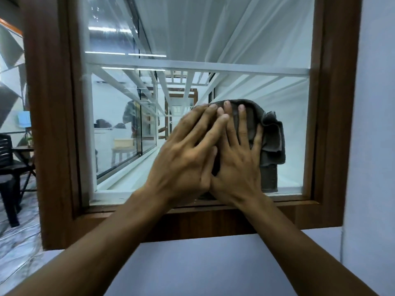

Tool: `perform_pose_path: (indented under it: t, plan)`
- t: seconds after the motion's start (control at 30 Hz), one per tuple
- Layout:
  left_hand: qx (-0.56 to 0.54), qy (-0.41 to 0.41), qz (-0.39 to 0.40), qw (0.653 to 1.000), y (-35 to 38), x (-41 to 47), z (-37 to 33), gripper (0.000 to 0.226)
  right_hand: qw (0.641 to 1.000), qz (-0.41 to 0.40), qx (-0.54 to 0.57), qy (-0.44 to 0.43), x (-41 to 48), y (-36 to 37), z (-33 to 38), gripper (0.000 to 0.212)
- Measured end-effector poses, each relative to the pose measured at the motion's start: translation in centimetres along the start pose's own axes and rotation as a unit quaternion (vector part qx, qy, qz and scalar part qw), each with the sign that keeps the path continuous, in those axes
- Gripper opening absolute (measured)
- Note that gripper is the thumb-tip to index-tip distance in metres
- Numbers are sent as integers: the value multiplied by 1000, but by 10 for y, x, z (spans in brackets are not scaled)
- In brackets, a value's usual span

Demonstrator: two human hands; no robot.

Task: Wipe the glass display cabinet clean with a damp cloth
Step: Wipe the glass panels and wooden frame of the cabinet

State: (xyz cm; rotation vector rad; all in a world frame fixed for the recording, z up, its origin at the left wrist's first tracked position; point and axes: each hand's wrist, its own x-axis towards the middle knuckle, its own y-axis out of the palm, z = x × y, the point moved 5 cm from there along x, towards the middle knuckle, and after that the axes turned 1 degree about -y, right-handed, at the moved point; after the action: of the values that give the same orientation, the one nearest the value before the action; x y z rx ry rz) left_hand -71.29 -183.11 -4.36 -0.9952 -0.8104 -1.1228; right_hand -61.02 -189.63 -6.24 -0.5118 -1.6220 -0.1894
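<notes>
A grey cloth (270, 137) lies flat against the glass pane (213, 39) of the display cabinet, low and right of centre. My right hand (237, 161) presses the cloth with straight, spread fingers. My left hand (186, 154) lies partly over the right hand, its fingers also straight and reaching onto the cloth's upper edge. A fold of the cloth hangs down at the right, past my right hand. The cabinet has a brown wooden frame (53, 124) and white shelves inside.
The frame's lower rail (192, 221) runs just under my wrists. A pale wall (372, 146) stands to the right and below. At the far left are a dark plastic chair (8, 167) and a patterned floor.
</notes>
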Motion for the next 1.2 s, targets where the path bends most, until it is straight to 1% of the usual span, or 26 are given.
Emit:
perform_pose_path:
  t: [0.07,0.1,0.2,0.27,0.4,0.47,0.57,0.6,0.67,0.73,0.8,0.87,0.93,1.0,1.07,1.13,1.2]
  plan:
    - [54,-10,3,999,4,-2,14,51,999,16,39,-28,-2,-6,-14,82]
    - [85,-2,1,996,4,-3,19,49,998,26,42,-45,-4,-9,-20,82]
    - [130,20,-12,991,3,-3,23,47,997,27,8,-77,-5,-17,-39,75]
    - [141,17,-19,990,2,-3,24,47,996,10,-17,-82,-5,-18,-44,71]
    - [178,-22,-35,983,-4,-1,25,49,998,-19,6,-55,0,-10,-31,66]
    - [169,-52,-44,983,-2,5,13,56,999,-32,7,-26,3,-6,-20,66]
    - [95,-62,-25,993,8,11,1,58,999,-38,19,-15,5,-4,-12,65]
    - [96,-55,-13,994,10,10,4,57,999,-32,28,-26,5,-6,-14,66]
    - [138,-30,14,990,10,3,16,58,997,-12,41,-58,3,-12,-26,70]
    - [180,-19,29,983,4,-4,30,59,997,-8,5,-72,1,-17,-39,73]
    - [207,-39,15,977,-6,-4,37,60,998,-11,-40,-46,1,-18,-45,73]
    - [204,-65,1,977,-9,4,26,71,999,-5,-39,-28,2,-13,-42,74]
    - [145,-72,19,987,1,14,4,78,999,0,-32,-32,1,-10,-38,74]
    - [92,-91,46,991,14,17,-6,74,999,-5,-8,-37,0,-11,-41,75]
    - [138,-81,63,985,21,12,-1,70,998,-17,53,-40,-1,-16,-44,81]
    - [188,-48,80,978,23,7,8,73,993,-31,108,-35,-2,-22,-47,86]
    - [205,-25,79,975,16,8,19,77,987,-46,152,-10,0,-27,-50,85]
